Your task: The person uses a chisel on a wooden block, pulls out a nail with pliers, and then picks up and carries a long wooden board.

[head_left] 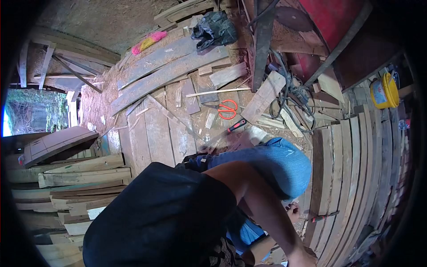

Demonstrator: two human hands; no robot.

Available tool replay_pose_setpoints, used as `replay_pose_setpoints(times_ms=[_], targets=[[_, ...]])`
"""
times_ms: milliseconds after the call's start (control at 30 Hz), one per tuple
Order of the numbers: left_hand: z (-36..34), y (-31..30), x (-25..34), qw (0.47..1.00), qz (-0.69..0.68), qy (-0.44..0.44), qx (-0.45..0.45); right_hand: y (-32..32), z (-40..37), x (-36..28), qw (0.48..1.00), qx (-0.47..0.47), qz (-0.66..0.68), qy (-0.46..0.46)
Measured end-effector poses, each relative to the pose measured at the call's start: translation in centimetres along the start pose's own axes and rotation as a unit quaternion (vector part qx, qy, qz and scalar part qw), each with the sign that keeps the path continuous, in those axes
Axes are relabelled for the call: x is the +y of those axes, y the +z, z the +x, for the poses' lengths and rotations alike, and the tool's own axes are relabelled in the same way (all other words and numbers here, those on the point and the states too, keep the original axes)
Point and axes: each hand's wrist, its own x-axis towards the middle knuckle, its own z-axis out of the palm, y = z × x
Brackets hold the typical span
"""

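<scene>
Sawdust and offcuts litter the floor (100, 20) of a cramped woodworking space. Nearest is the person's own dark sleeve (164, 209), with a bare forearm (271, 209) slanting down past a denim knee (289, 171) to what appears to be the left hand (303, 257), cut by the lower edge of the view. Its fingers are hidden, so I cannot tell whether that grip is spread, pressed together or pinching something. A patch of skin (292, 211) shows just below the knee; whether it is the right hand or part of a foot is unclear, so the right grip cannot be judged either, nor which hand is nearer.

Beyond the left hand, up and slightly right, a small red-handled tool (324, 217) rests on the stacked boards (333, 160). Its long axis crosses the boards' length, handle end toward the person's legs, dark end pointing away.

Farther off, past the knee, are a red-and-black-handled tool (233, 127), orange-handled scissors (227, 116) and wide planks (151, 138); farther still, a black bag (217, 31) and a yellow bucket (381, 94).
</scene>
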Motion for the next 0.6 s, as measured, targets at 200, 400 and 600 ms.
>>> replay_pose_setpoints(times_ms=[200, 400, 600], targets=[[0.7, -0.2, -1.5, 0.947, -0.005, 0.212, 0.243, 0.6, 1.6, -0.7, 0.998, -0.056, -0.021, -0.025], [0.2, -1.3, -0.7, 0.986, -0.015, 0.117, 0.120, 0.0, 0.4, -2.6, 0.994, -0.049, -0.097, -0.014], [-0.2, 0.3, -0.7, 0.974, -0.087, 0.166, 0.125, -2.1, -1.9, -4.8, 0.984, 0.016, -0.178, -0.014]])
